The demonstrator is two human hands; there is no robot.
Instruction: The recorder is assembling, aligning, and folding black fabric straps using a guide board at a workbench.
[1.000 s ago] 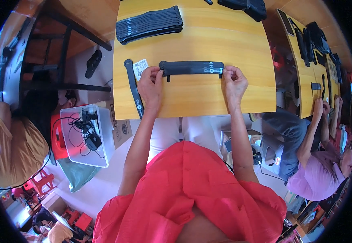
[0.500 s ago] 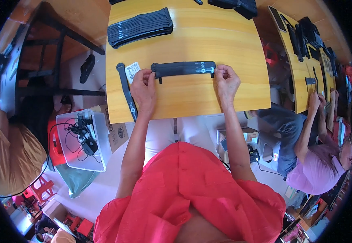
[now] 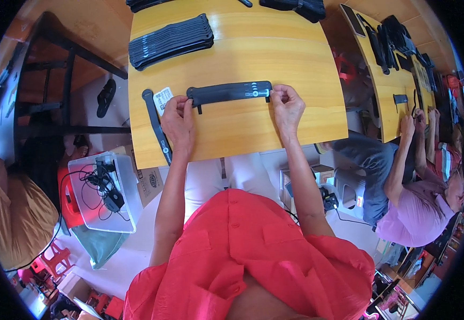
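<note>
A wide black strap (image 3: pixel 224 94) with white printing near its right end lies stretched out flat over the table, and both my hands hold it. My left hand (image 3: pixel 179 121) pinches its left end between thumb and fingers. At the right end, my right hand (image 3: pixel 288 109) pinches the corner the same way. Two short dark tabs hang from the strap's near edge, one by each end. To the left of my left hand lies a narrower black strap (image 3: pixel 156 125), partly beside a white printed card (image 3: pixel 162 99).
A stack of folded black straps (image 3: pixel 171 41) lies at the far left of the yellow wooden table (image 3: pixel 274 53). Black bundled goods (image 3: pixel 301 8) sit at the far edge. A clear plastic bin (image 3: pixel 130 213) with cables stands lower left. Co-workers sit at both sides.
The whole view has shifted slightly, so table and hands appear a little further left. Both hands keep their hold on the strap, which has hardly moved on the table.
</note>
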